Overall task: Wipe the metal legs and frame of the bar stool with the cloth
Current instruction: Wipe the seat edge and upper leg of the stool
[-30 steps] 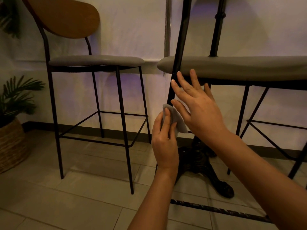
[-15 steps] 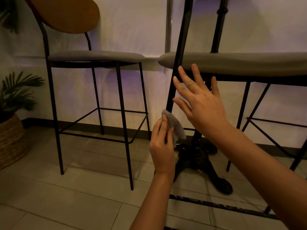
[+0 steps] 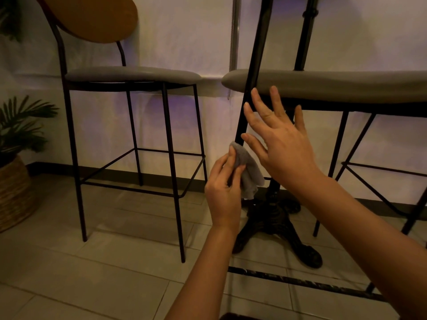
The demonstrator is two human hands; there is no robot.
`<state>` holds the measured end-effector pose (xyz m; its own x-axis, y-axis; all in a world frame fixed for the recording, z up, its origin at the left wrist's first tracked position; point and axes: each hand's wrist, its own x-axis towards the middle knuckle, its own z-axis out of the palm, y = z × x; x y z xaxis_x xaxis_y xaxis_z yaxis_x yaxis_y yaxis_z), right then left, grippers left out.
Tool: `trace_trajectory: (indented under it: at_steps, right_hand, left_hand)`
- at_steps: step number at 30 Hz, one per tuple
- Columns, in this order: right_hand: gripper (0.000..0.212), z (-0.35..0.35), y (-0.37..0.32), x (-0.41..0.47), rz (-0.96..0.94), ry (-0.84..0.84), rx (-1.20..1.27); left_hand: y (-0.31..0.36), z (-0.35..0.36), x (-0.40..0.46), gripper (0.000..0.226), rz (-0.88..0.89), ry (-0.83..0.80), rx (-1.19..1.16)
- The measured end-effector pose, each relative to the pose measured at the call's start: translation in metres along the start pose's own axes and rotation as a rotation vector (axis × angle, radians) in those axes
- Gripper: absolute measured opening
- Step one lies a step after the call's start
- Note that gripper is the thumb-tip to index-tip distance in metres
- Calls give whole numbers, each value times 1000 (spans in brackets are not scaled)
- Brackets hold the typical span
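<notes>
My left hand grips a grey cloth against the lower part of a black metal leg of the near bar stool, whose grey seat fills the upper right. My right hand hovers with fingers spread just right of that leg, below the seat edge; whether it touches the frame is unclear. The leg's stretch behind both hands is hidden.
A second bar stool with an orange backrest stands at left on black legs. A cast-iron table base sits on the tiled floor behind my hands. A wicker pot with a plant stands at far left. A white wall lies behind.
My left hand with the cloth has slid down the black leg. My right hand stayed spread beside the leg, shifting slightly.
</notes>
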<state>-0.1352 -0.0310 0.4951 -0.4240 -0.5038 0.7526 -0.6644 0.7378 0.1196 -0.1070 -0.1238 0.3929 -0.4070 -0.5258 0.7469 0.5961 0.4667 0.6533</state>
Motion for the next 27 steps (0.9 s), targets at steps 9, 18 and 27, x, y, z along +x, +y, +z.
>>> trace_trajectory:
  at_steps: [9, 18, 27]
  right_hand:
    - [53, 3, -5, -2, 21, 22, -12]
    - [55, 0, -9, -1, 46, -7, -4]
    - [53, 7, -9, -1, 36, 47, 12]
  left_hand:
    - [-20, -16, -28, 43, -23, -43, 4]
    - [-19, -18, -32, 44, -63, -32, 18]
    - [-14, -12, -27, 38, -67, 14, -44]
